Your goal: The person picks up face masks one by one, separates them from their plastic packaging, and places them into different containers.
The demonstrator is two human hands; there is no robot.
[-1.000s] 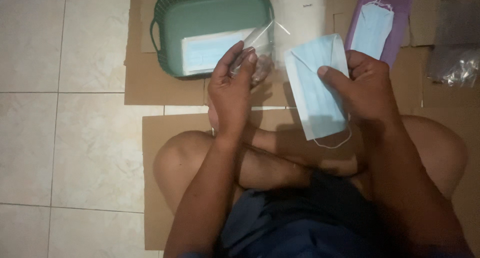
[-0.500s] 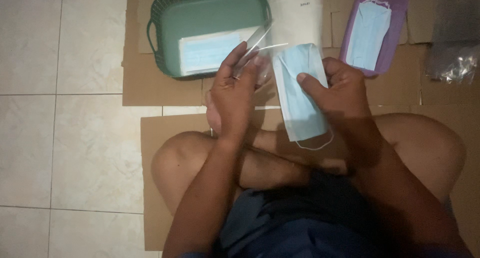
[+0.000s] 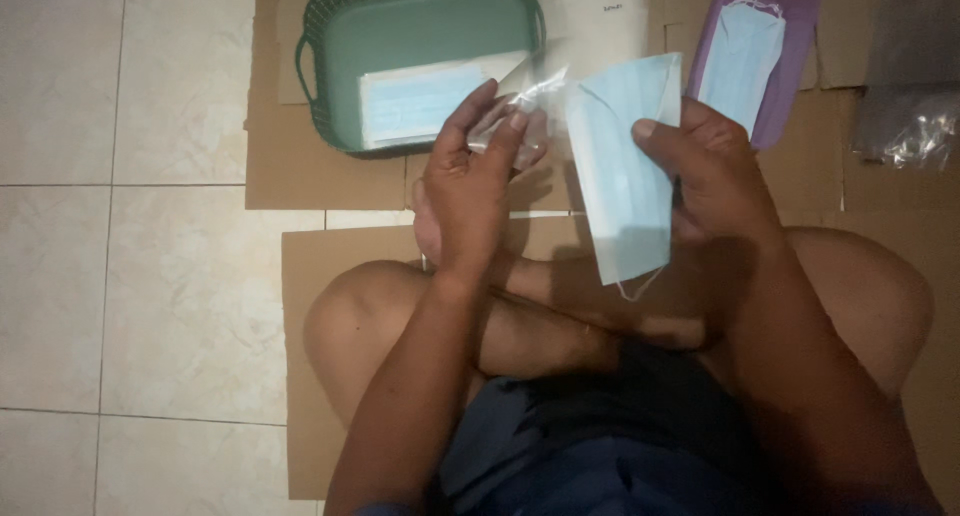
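Cardboard sheets (image 3: 330,266) cover the tiled floor. At twelve o'clock of the left hand (image 3: 470,191), its fingers pinch a clear plastic sleeve (image 3: 525,96); the right hand (image 3: 715,171) grips a blue face mask (image 3: 620,176). Bagging seems underway: next, the mask's edge needs aligning with the sleeve's mouth.

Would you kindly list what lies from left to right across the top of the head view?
Green plastic basket holding a packaged mask, clear plastic sleeve, light blue face mask, purple tray with another mask, crinkled clear bag.
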